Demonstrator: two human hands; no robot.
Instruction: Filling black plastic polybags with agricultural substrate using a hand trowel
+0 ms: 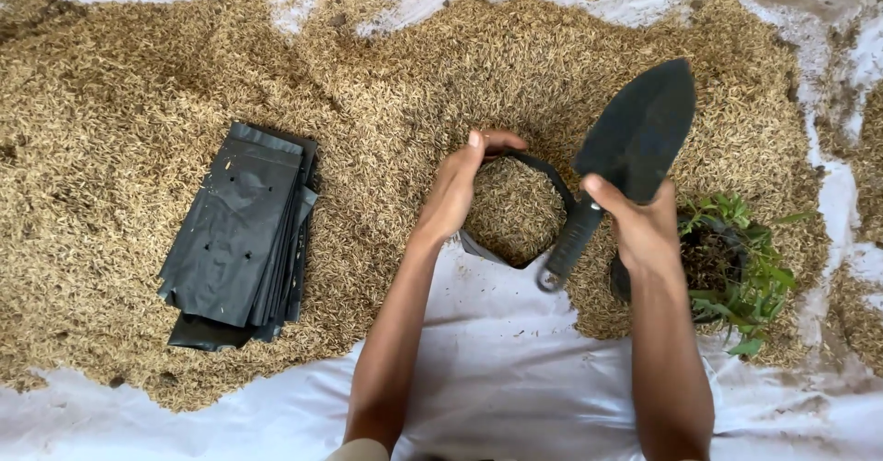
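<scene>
Sheet (515, 369) lowest; left hand (457, 185) pinches limp bag (515, 211) rim, frame centre; right hand (644, 226) clenches stiff trowel (625, 153) by handle.

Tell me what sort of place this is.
Probably a plant nursery potting spot: rice husks spread on a white sheet, a stack of black grow bags, a potted seedling, and a trowel in the right hand.

Black trowel (639, 139), black bag stack (241, 236), tan husks (138, 84), white sheet (515, 378), green seedling (745, 259).
</scene>
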